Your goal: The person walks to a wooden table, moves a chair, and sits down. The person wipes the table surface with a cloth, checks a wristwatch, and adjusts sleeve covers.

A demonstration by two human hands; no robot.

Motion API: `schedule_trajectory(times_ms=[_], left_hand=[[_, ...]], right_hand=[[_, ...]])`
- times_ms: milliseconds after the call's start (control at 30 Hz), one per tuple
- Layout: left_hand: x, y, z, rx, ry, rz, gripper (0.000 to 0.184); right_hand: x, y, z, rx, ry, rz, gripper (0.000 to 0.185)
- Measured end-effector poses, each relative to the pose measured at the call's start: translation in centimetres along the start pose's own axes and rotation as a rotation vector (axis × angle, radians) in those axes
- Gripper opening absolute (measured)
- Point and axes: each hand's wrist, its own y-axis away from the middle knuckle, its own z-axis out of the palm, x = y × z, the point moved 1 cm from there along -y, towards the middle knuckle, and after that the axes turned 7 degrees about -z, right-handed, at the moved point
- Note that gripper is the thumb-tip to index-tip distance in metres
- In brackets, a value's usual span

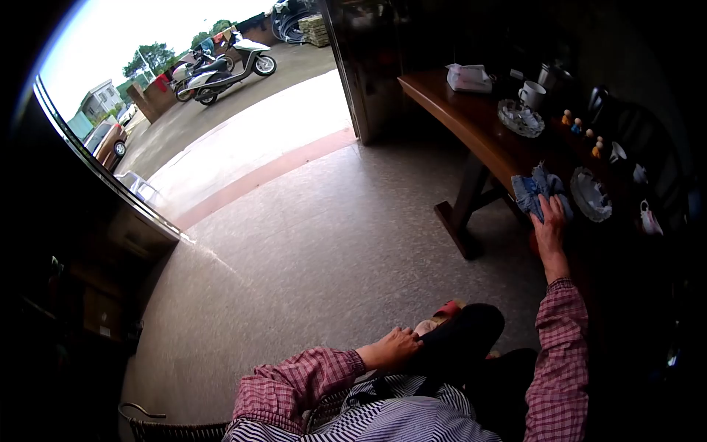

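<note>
A crumpled blue cloth [540, 190] lies on the edge of the dark wooden table [471, 136], and my right hand [551, 219] is closed over it from the near side, arm stretched forward. Just right of the cloth sits a scalloped glass dish [591, 194] with something pale in it. My left hand [398, 348] rests on my dark trouser leg near the knee and holds nothing. Its fingers lie loosely bent over the leg. Both arms wear red checked sleeves.
Along the table stand a tissue pack [469, 78], a white mug [532, 94], a second glass dish [521, 119] with white scraps, and several small figurines [577, 126]. Small white cups [640, 174] are farther right. Beyond the doorway, a scooter [228, 68] is parked outside.
</note>
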Motion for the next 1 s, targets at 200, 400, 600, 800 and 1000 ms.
schedule_trajectory(times_ms=[200, 400, 600, 800, 1000], left_hand=[[-0.2, -0.1, 1.8, 0.058, -0.023, 0.009, 0.024], [-0.1, -1.2, 2.7, 0.119, -0.048, 0.000, 0.021], [0.9, -1.0, -0.6, -0.010, 0.105, -0.047, 0.029], [1.2, -4.6, 2.4, 0.039, 0.059, -0.060, 0.038], [1.8, -8.3, 3.1, -0.009, 0.122, -0.125, 0.034]], right_hand=[[-0.5, 3.3, -3.9, -0.080, 0.020, 0.120, 0.054], [0.3, 7.9, -7.4, -0.079, 0.064, 0.169, 0.052], [-0.9, 12.3, -13.5, -0.078, 0.152, 0.312, 0.051], [2.7, 19.0, -18.7, 0.032, 0.156, 0.513, 0.043], [9.4, 28.0, -21.8, 0.119, 0.311, 0.770, 0.041]])
